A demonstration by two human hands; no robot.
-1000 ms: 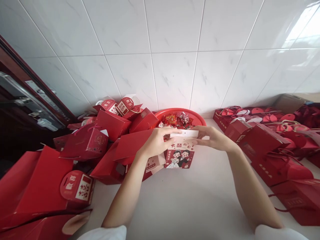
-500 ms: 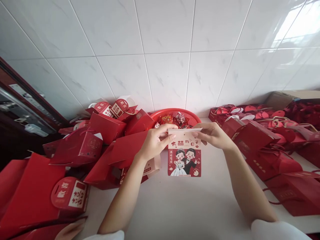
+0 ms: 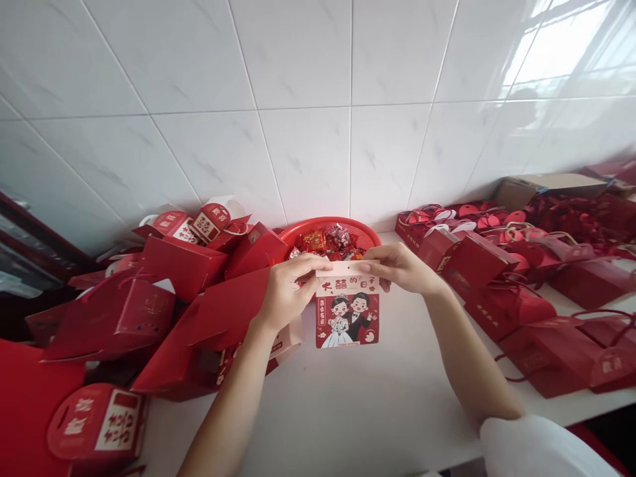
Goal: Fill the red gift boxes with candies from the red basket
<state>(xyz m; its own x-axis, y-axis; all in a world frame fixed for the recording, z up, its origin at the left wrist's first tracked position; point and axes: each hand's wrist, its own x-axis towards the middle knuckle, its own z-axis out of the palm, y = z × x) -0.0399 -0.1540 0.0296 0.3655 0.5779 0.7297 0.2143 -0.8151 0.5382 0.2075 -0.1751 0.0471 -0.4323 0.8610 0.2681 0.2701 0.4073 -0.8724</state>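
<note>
Single head-worn view, looking forward and down from above and behind bare left hand (image 3: 288,289) and bare right hand (image 3: 405,269), both near, just below mid-frame. Glossy white tiled wall (image 3: 303,159) across upper half, farther off; smooth white tabletop (image 3: 348,411) lower centre.

In front of me rises a wall (image 3: 308,59) of pale, grey-veined tiles, with a bright reflection (image 3: 556,53) at its right. On my left, red boxes (image 3: 183,265) lie heaped and tilted on the white counter (image 3: 338,411), next to a red basket (image 3: 366,233) of wrapped sweets (image 3: 342,237). On my right I see red bags (image 3: 517,306) with corded handles crowded together, a brown carton (image 3: 551,183) behind them.
</note>
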